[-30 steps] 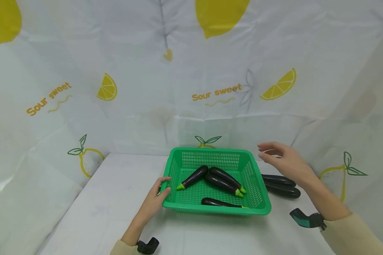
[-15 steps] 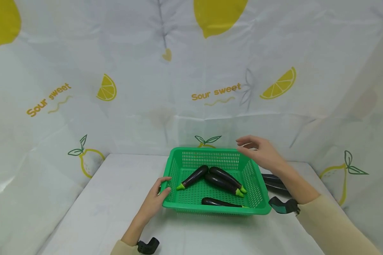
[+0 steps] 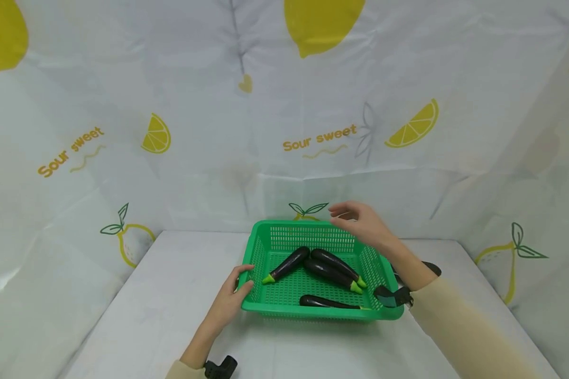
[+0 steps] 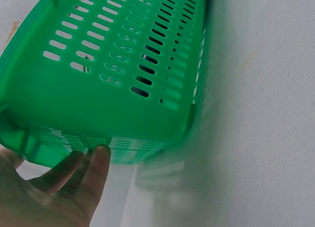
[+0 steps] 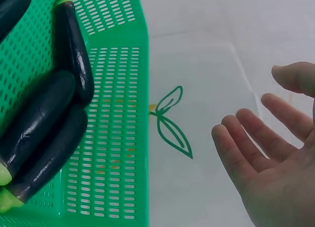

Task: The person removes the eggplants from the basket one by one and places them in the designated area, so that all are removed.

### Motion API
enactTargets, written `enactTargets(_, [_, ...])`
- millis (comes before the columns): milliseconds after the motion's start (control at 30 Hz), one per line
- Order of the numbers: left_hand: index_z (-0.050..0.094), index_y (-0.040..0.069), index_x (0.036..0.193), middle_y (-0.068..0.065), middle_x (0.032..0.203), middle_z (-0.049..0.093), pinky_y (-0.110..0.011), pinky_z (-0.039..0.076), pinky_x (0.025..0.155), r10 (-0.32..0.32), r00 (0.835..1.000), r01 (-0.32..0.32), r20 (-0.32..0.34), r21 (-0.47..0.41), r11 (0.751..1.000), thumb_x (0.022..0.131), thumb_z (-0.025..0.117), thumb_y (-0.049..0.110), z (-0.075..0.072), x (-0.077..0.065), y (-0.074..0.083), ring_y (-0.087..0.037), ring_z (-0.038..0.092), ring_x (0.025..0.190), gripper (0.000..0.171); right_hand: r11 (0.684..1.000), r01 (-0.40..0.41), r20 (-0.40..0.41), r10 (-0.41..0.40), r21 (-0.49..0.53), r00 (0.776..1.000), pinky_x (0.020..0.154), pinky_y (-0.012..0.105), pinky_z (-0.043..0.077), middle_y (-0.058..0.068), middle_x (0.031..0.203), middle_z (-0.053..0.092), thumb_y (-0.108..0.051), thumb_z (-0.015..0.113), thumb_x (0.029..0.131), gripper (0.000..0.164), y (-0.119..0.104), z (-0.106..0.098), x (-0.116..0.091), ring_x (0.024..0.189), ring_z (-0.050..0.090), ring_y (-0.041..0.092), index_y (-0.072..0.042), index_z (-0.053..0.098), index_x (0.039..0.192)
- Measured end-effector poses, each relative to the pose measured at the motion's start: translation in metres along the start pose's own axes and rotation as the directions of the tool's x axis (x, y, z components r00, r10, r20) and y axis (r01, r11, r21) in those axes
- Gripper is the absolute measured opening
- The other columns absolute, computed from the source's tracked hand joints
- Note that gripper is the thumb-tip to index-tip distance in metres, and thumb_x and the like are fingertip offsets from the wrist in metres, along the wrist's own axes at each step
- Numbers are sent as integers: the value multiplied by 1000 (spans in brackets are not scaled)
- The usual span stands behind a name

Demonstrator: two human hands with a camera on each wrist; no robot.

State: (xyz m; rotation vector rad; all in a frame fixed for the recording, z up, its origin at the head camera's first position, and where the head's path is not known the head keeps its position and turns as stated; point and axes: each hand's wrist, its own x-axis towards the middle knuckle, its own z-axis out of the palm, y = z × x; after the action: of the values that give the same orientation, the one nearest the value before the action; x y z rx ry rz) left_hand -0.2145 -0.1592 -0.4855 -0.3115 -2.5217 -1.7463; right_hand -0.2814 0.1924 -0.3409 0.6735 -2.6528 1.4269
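Green plastic basket (image 3: 322, 313) on the table (image 3: 180, 284), its left rim pinched by your left hand (image 3: 227, 298), probably to steady it; four eggplants (image 3: 331, 273) lie inside. Your right hand (image 3: 366, 223), fingers loosely apart and empty, hangs near the far rim.

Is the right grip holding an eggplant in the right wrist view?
No, the right grip has its thumb and fingers apart with nothing between them, and the eggplants lie inside the green basket.

The basket (image 3: 322, 312) is green; eggplants (image 3: 329, 271) black, green-capped; backdrop (image 3: 208, 137) white, lemon-printed.
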Motion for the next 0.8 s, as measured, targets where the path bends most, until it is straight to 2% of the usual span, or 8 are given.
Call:
enactTargets(267, [51, 14, 144, -18, 158, 38, -58, 22, 120, 8, 1000, -8, 4, -14, 1000, 106, 56, 20, 0, -1, 1, -37, 24, 151, 39, 999, -20, 18, 19, 45, 1000, 98, 53, 50, 15, 134, 62, -30, 64, 102, 40, 10, 13, 12, 119, 59, 33, -6, 62, 134])
enactTargets(400, [52, 14, 143, -18, 158, 38, -59, 22, 120, 5, 1000, -5, 6, -22, 1000, 106, 57, 20, 1, -1, 1, -38, 24, 151, 39, 998, -8, 22, 7, 65, 1000, 98, 54, 50, 18, 134, 61, -28, 64, 102, 38, 14, 19, 16, 119, 59, 35, -5, 62, 133])
enactTargets(800, [52, 13, 143, -17, 157, 40, -60, 22, 120, 20, 1000, -20, -1, -18, 1000, 106, 56, 19, 0, -2, 1, -37, 25, 151, 38, 999, -15, 57, 12, 49, 998, 95, 53, 51, 17, 129, 64, -28, 63, 102, 38, 23, 42, 32, 116, 61, 35, -6, 62, 133])
